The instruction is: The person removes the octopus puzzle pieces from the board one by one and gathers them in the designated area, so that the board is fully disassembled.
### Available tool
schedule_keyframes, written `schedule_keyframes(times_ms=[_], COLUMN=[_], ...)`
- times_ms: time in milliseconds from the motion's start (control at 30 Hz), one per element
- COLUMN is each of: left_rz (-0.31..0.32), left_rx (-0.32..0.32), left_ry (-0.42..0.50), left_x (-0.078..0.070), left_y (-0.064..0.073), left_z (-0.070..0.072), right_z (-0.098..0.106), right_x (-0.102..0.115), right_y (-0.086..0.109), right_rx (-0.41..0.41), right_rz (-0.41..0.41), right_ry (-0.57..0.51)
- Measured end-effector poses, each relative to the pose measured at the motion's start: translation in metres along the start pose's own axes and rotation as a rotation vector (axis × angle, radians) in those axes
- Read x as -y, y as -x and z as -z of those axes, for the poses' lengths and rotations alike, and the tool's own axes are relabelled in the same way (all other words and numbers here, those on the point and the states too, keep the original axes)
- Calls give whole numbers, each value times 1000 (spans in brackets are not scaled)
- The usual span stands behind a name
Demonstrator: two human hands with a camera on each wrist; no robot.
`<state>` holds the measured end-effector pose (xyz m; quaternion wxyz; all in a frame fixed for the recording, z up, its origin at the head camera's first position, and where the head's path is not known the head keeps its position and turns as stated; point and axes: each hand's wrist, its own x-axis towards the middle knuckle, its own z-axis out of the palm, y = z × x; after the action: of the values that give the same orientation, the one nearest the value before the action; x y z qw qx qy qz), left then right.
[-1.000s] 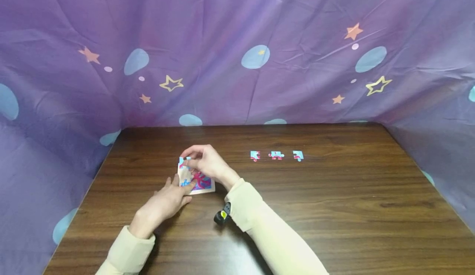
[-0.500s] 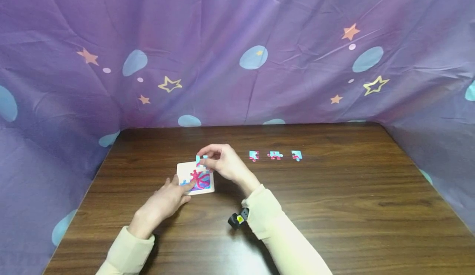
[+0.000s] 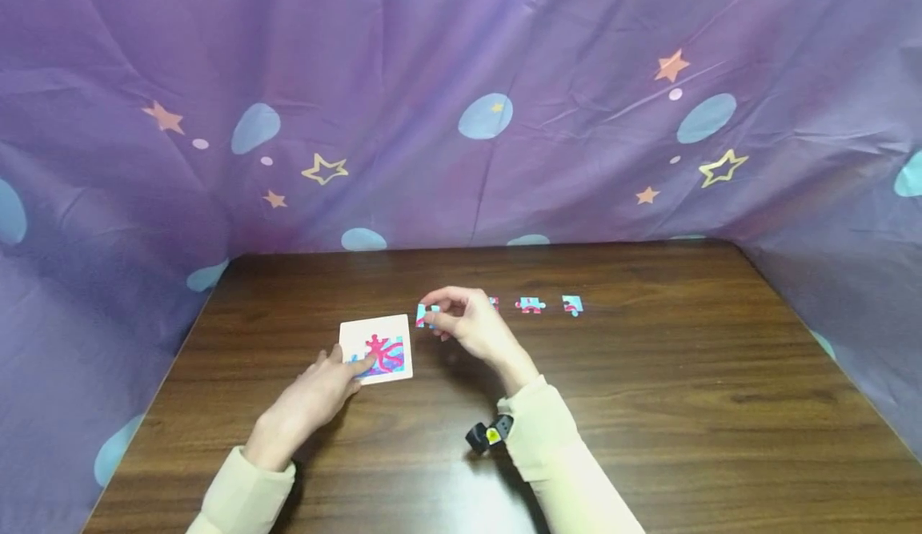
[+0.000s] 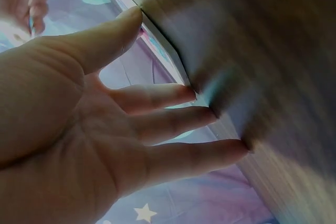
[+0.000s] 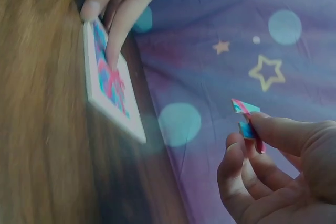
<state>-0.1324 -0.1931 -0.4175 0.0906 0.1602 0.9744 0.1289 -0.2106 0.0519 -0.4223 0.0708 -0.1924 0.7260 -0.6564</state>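
A square white puzzle board (image 3: 360,332) lies on the table, its lower part filled with pink, blue and purple pieces. My left hand (image 3: 306,402) rests at its near left corner. One finger presses on the pieces, and the thumb touches the near edge. In the left wrist view, the other fingers (image 4: 194,156) are spread and straight, their tips at the tabletop. Just right of the board, my right hand (image 3: 479,330) pinches a light-blue and pink puzzle piece (image 5: 242,106) between thumb and fingers, held in the air. The fingers partly cover that piece.
Right of my right hand, a puzzle piece (image 3: 531,305) and another puzzle piece (image 3: 572,304) lie in a row; a third piece (image 3: 494,302) is partly hidden by the hand. A purple curtain (image 3: 403,118) surrounds the brown table (image 3: 648,406). A black device (image 3: 490,435) sits at my right cuff.
My right hand has moved right with the puzzle piece, from over the board's left side to beyond its right edge. The left hand has stayed on the board.
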Motion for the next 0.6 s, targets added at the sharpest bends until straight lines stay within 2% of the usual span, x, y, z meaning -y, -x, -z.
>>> schedule_keyframes(times_ms=[300, 500, 600], left_rz=[-27, -33, -19], left_rx=[-19, -7, 24], left_ry=[13, 17, 15], left_x=[6, 8, 7], left_y=[-1, -2, -2], left_z=[1, 0, 0], right_z=[27, 44, 51], right_x=[-20, -38, -47], right_y=[16, 29, 33], right_rx=[-108, -149, -163], right_rz=[-87, -139, -160], right_ry=[44, -53, -91])
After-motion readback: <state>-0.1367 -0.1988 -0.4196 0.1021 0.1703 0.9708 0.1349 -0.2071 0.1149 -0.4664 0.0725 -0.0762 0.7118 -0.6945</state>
